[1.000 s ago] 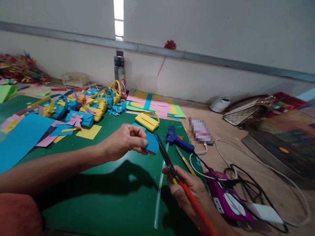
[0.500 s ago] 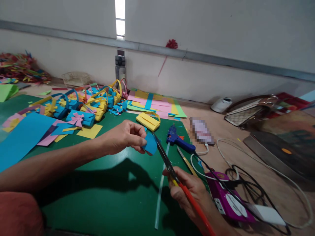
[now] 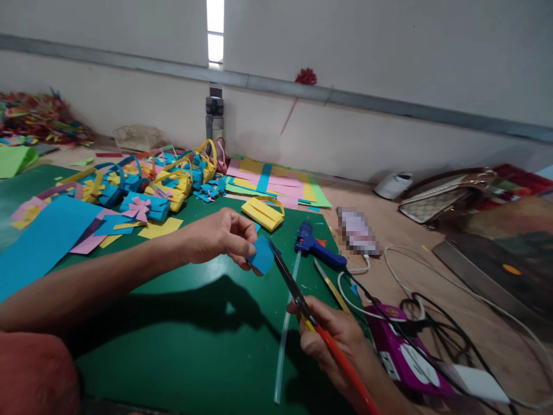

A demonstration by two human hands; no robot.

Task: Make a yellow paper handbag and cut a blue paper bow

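Observation:
Between thumb and fingers, my left hand (image 3: 231, 239) pinches a small piece of blue paper (image 3: 262, 256) above the green mat (image 3: 181, 351). My right hand (image 3: 334, 340) is closed around scissors (image 3: 298, 297) with red and yellow handles. Their blades point up and to the left, with the tips at the right edge of the blue paper. Just beyond my left hand sits a small yellow paper bag (image 3: 262, 213) with a handle. A blue glue gun (image 3: 317, 246) lies to the right, with a long clear glue stick (image 3: 283, 340) running from it toward me.
Several finished paper bags (image 3: 147, 204) stand at the left, behind a large blue sheet (image 3: 47, 242). A utility knife (image 3: 330, 282) lies beside the glue gun. On the right are a purple power strip (image 3: 404, 351), tangled cables, a phone (image 3: 358, 230) and a handbag (image 3: 432, 202).
The scissor blades look more closed at the blue paper's right edge, and the paper is slightly turned. Both hands keep nearly the same place; the whole view shifts a little.

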